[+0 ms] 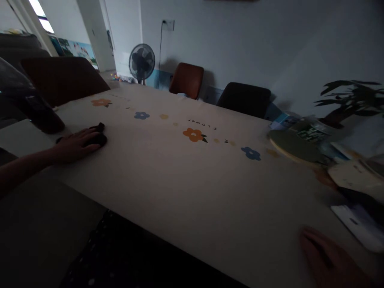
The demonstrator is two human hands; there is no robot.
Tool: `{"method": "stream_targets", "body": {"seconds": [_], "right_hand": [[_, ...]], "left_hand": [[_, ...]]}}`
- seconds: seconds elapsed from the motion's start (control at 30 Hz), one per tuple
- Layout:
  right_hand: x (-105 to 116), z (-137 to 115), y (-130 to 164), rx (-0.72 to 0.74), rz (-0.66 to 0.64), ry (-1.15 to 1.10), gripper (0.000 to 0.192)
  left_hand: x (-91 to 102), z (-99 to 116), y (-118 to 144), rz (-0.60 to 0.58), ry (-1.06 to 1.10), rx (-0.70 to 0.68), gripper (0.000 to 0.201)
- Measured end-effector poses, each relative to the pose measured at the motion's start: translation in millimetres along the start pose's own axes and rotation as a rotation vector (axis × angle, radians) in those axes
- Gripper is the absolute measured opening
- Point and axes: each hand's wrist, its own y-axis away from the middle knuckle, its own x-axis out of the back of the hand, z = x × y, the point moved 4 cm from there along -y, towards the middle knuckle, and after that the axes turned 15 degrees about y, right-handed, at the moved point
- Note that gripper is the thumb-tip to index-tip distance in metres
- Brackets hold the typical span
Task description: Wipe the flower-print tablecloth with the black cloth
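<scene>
At the left of the table (186,180), my left hand (75,146) lies over a small black object (97,139) with its fingers bent round it. A short black piece sticks out beyond the fingertips; the object's kind is not clear. My right hand (333,256) is low at the right edge of the view, close to the tabletop and blurred. Its thumb and fingers come together at the tips, with a dark gap between them; whether anything is in them is hidden. Nearest to it is a flat white object (357,224).
A dark bottle-like object (39,110) stands beyond my left hand. At the right are a potted plant (345,104), a round green mat (291,148) and a white container (357,176). Chairs (187,80) and a fan (142,62) stand behind the table.
</scene>
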Motion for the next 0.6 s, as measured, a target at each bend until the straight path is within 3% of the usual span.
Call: {"method": "stream_targets", "body": {"seconds": [0.17, 0.3, 0.43, 0.6], "right_hand": [[24.6, -36.9, 6.4, -0.048, -0.012, 0.038, 0.066], [36.6, -54.5, 9.2, -0.052, -0.038, 0.040, 0.066], [41.2, -59.6, 12.9, 0.005, -0.012, 0.031, 0.061], [36.8, -55.3, 15.8, 0.073, 0.086, -0.015, 0.055]], "left_hand": [[-23.5, 30.3, 55.5, 0.006, 0.028, -0.140, 0.089], [-41.1, 75.0, 94.5, -0.080, 0.085, -0.249, 0.076], [-53.1, 141.7, 107.5, -0.216, 0.144, -0.412, 0.064], [-71.3, 252.1, 113.0, -0.415, 0.221, -0.678, 0.065]]}}
